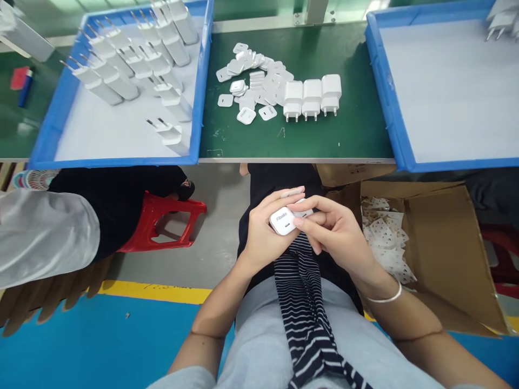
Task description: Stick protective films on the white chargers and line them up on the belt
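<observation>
My left hand (261, 235) is closed around a white plug charger (280, 222), whose printed end face with a small port slot points up toward me. My right hand (343, 232) meets it over my lap, thumb and fingers pinched at the charger's edge. Between the right fingers shows a white end cap (305, 212) with a dark slot, partly hidden. Another white sliver (292, 192) sticks out by my left fingertips; what it belongs to is hidden. On the table ahead lies a pile of loose white end caps (267, 81), beside three white chargers (312, 97) with their prongs toward me.
A blue tray (198, 108) at left holds several chargers, prongs up. Another blue tray (389, 108) stands right, chargers in its far corner. An open carton (450, 259) with white packets is at my right. A person's sleeve (48, 237) and red stool (174, 221) are left.
</observation>
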`<state>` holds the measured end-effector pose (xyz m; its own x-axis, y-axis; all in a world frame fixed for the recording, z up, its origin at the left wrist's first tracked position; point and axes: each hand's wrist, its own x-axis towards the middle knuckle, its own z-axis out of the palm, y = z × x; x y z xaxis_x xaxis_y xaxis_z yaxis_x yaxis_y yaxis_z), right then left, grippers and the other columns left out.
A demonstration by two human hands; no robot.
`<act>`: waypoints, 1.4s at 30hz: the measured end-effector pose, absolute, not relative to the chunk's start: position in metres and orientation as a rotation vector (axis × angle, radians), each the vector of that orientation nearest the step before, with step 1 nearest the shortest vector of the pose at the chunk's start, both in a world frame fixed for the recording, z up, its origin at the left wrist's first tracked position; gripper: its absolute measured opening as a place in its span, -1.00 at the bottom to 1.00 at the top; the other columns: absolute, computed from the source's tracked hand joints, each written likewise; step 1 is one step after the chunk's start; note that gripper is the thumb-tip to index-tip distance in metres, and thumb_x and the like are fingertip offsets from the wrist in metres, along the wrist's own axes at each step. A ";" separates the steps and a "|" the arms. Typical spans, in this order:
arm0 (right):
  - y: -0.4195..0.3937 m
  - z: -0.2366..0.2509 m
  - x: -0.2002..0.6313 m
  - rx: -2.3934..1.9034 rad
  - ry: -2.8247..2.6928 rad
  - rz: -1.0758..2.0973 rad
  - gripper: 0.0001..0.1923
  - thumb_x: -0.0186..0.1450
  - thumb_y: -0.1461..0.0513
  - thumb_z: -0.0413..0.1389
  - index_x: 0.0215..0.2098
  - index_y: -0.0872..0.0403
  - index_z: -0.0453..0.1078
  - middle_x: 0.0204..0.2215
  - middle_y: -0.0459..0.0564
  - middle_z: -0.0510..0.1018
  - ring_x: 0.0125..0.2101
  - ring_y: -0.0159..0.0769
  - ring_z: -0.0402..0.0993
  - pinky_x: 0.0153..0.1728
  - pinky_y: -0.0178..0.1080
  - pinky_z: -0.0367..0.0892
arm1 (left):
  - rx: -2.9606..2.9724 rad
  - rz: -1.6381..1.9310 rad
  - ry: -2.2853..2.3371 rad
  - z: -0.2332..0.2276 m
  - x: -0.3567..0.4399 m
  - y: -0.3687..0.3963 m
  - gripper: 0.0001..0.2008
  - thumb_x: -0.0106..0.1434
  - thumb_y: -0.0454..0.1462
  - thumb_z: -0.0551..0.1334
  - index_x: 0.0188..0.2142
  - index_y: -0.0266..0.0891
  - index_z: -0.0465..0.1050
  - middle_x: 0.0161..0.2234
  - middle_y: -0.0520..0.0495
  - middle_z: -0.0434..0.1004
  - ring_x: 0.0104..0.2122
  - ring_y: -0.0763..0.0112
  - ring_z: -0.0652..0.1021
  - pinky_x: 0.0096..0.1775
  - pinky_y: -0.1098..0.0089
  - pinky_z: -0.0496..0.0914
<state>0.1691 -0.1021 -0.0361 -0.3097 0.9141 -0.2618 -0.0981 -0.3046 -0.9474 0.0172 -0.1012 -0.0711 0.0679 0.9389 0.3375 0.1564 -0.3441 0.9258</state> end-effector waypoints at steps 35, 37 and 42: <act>-0.095 -0.052 0.163 -1.097 -1.133 1.693 -0.66 0.28 0.02 0.27 -0.29 0.01 0.24 -0.80 -0.31 0.32 -0.77 -0.49 0.13 -0.64 -0.39 0.01 | 1.846 1.170 1.312 -0.060 0.021 -0.095 -0.59 0.13 -0.48 0.29 -0.04 -0.19 0.61 0.07 -0.19 0.63 0.03 0.17 0.66 0.04 0.15 0.62; -0.097 -0.053 0.166 -1.112 -1.153 1.668 -0.64 0.27 0.01 0.29 -0.30 0.01 0.25 -0.80 -0.30 0.32 -0.76 -0.49 0.13 -0.64 -0.39 0.02 | 1.872 1.163 1.301 -0.061 0.025 -0.096 -0.59 0.13 -0.47 0.29 -0.04 -0.19 0.60 0.07 -0.19 0.64 0.02 0.17 0.67 0.05 0.13 0.62; -0.098 -0.059 0.170 -1.126 -1.129 1.678 -0.58 0.20 0.00 0.36 -0.28 0.00 0.25 -0.78 -0.31 0.31 -0.76 -0.48 0.14 -0.67 -0.39 -0.01 | 1.937 1.144 1.314 -0.067 0.031 -0.096 -0.55 0.10 -0.47 0.29 -0.01 -0.17 0.58 0.07 -0.19 0.64 0.03 0.14 0.66 0.05 0.12 0.62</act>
